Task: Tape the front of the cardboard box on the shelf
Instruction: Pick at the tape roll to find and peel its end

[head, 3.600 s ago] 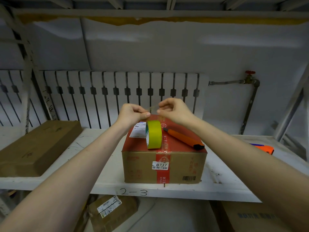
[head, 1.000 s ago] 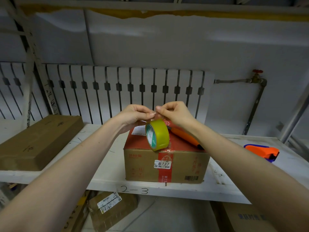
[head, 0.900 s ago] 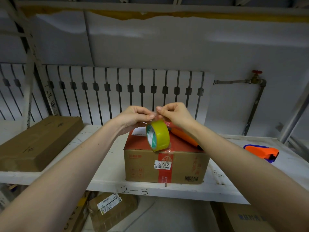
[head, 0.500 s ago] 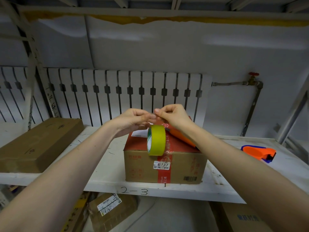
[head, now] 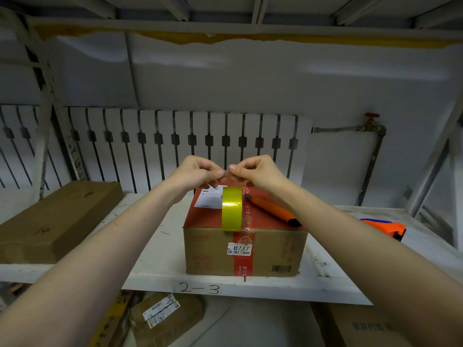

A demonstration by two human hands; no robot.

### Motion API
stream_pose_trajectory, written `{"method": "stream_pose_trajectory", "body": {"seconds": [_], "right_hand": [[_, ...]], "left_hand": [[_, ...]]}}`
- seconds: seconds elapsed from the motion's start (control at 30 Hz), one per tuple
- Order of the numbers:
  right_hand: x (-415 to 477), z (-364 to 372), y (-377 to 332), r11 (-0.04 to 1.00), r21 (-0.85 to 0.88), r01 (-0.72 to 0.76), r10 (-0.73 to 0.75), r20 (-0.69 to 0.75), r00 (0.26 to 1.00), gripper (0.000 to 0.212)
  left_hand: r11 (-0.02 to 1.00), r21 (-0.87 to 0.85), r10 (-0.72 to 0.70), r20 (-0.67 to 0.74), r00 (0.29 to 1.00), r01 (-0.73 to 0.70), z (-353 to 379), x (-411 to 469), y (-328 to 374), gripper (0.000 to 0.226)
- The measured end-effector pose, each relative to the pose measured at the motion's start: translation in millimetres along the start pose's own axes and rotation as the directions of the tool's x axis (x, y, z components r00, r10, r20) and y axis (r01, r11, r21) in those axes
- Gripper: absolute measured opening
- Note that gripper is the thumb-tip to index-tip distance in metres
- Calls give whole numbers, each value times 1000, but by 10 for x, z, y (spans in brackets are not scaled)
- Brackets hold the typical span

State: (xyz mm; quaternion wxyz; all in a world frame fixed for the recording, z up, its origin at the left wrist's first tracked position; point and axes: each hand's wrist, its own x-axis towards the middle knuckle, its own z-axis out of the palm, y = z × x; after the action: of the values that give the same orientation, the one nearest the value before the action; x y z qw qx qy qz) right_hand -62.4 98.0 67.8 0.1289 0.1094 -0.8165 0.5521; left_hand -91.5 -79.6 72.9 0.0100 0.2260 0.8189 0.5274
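Note:
A brown cardboard box [head: 213, 254] with a red top and a red vertical band sits on the white shelf [head: 155, 271]; a label on its front reads 8737. Above its top, my left hand [head: 198, 171] and my right hand [head: 258, 171] meet fingertip to fingertip, both pinching the free end of clear tape. The yellow-green tape roll [head: 231, 211] hangs below them, edge-on to me, with its bottom at the box's front top edge. Whether the roll touches the box I cannot tell.
An orange box cutter [head: 273, 211] lies on the box top at the right. An orange tape dispenser [head: 383, 227] lies on the shelf further right. A flat brown box [head: 57, 219] lies at the left. More boxes [head: 165, 319] sit below the shelf.
The tape roll has turned from showing its inner ring to hanging edge-on. Both hands stay pinched together above the box, barely moved.

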Motion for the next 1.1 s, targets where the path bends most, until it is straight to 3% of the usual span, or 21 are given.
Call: {"method": "stream_pose_trajectory", "body": {"seconds": [0.13, 0.33, 0.47, 0.57, 0.67, 0.8, 0.97, 1.1], "right_hand": [[58, -47, 25, 998, -54, -28, 23, -102, 995, 15], [72, 24, 100, 998, -65, -5, -7, -170, 985, 16], [-8, 38, 119, 980, -181, 77, -112, -196, 974, 14], [-181, -20, 102, 955, -257, 146, -194, -171, 966, 13], [-395, -60, 92, 935, -283, 214, -258, -130, 957, 12], [-681, -64, 108, 862, -399, 312, -365, -62, 929, 12], [-1020, -98, 17, 773, -473, 423, -492, -26, 870, 15], [-1248, -117, -68, 590, -636, 497, -599, 68, 798, 17]], "left_hand": [[998, -36, -61, -184, 981, 55, -16, -46, -78, 17], [955, 49, -295, 32, 955, 294, 433, -191, -152, 38], [908, -247, -337, 50, 940, 339, 715, -247, -206, 30], [836, -435, -322, 103, 941, 334, 745, -323, -116, 12], [720, -580, -326, 203, 923, 382, 730, -448, 21, 20], [621, -664, -338, 252, 907, 416, 703, -644, 156, 43], [512, -759, -294, 286, 912, 403, 651, -906, 272, 33], [526, -770, -271, 251, 929, 361, 632, -1044, 386, 27]]}}
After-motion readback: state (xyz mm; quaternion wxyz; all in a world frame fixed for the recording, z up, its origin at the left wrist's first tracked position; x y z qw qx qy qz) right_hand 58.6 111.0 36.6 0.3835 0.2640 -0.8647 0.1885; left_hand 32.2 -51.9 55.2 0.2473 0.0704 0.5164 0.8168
